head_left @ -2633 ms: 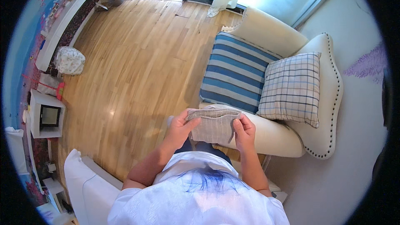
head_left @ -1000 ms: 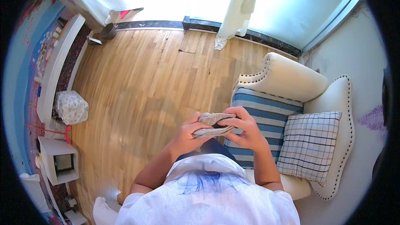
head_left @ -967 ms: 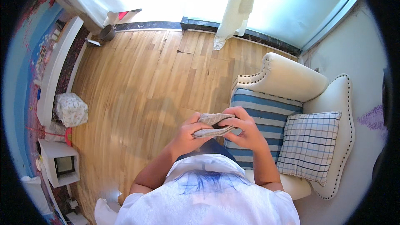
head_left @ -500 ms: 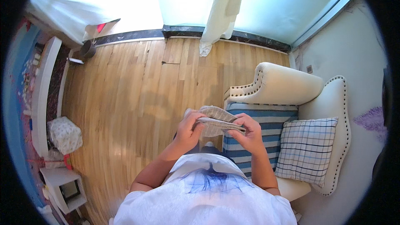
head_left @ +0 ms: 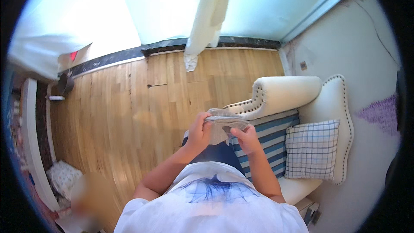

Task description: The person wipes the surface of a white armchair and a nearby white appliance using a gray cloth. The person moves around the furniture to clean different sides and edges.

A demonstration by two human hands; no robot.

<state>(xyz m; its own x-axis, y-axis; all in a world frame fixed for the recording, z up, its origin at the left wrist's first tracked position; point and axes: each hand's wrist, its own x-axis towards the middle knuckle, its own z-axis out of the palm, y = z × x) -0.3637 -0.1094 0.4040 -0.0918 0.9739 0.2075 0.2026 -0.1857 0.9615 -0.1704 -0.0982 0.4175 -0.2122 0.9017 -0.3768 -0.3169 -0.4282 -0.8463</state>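
Note:
In front of my waist I hold a soft light-grey cloth item [head_left: 218, 133], thin and folded, with a faint line pattern and a darker patch near its right side. Its exact kind does not show. My left hand [head_left: 199, 135] grips its left edge, the thumb and fingers closed on the fabric. My right hand [head_left: 247, 140] pinches the right end, its thumb lying on the near face of the cloth. Some of the right fingers are hidden behind the fabric.
On the right stands a cream studded sofa [head_left: 289, 92] with a blue-striped seat and a checked cushion [head_left: 312, 149]. A white curtain [head_left: 207, 17] hangs ahead over the wooden floor [head_left: 112, 116]. A patterned white bundle [head_left: 64, 177] sits at left beside a blurred patch.
The cloth looks flatter, its open fold narrower. My right hand has moved slightly left, its thumb now on the near face. The view has turned, and a blurred shape appears at lower left.

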